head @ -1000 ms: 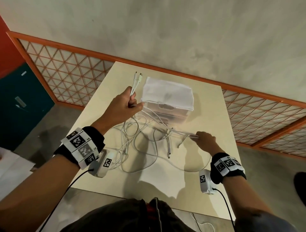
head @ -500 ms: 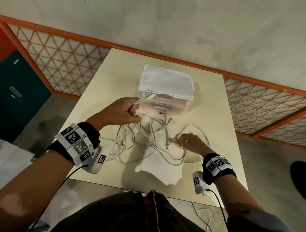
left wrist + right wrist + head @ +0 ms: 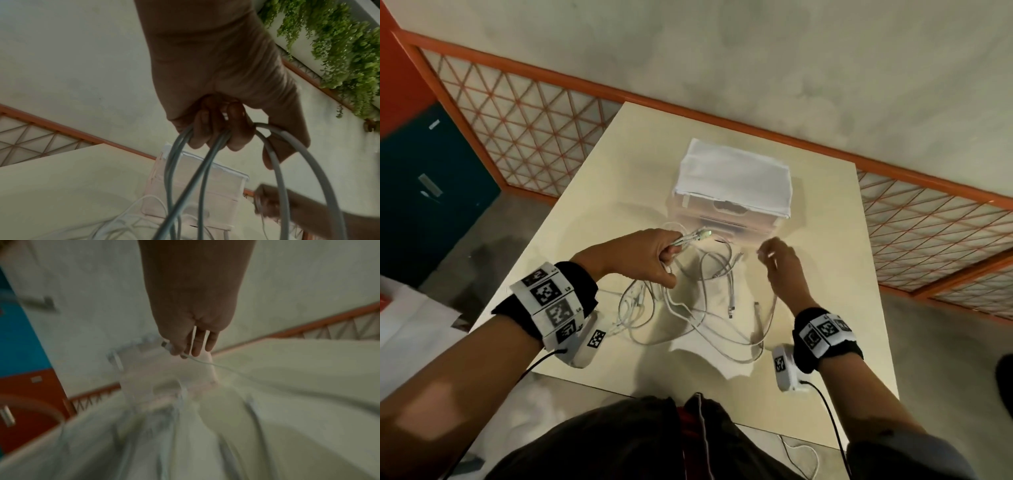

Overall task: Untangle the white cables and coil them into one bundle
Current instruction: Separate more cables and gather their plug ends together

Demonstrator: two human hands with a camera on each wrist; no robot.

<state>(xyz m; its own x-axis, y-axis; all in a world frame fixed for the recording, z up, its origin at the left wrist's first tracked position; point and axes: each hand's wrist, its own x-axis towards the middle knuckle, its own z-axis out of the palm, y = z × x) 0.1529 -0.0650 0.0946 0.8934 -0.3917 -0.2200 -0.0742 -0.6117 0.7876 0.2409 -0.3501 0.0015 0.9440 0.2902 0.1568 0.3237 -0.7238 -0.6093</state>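
A loose tangle of white cables (image 3: 688, 308) lies on the cream table (image 3: 592, 212) between my two hands. My left hand (image 3: 654, 253) is raised above it and grips several strands (image 3: 205, 159) in a fist, their plug ends (image 3: 698, 236) sticking out toward the box. My right hand (image 3: 777, 257) is lifted to the right and pinches the plug end of one thin cable (image 3: 170, 347) between thumb and fingertips; that cable (image 3: 772, 301) trails down into the tangle. The right wrist view is blurred by motion.
A clear plastic box with a white cloth on top (image 3: 736, 178) stands just behind the cables, close to both hands. The table's edges drop to a concrete floor. An orange lattice railing (image 3: 527, 113) runs behind, with a teal cabinet (image 3: 424, 192) at left.
My right hand has lifted off the table and moved up toward the box with one cable end pinched. My left hand has lowered and tilted its plug ends to the right.
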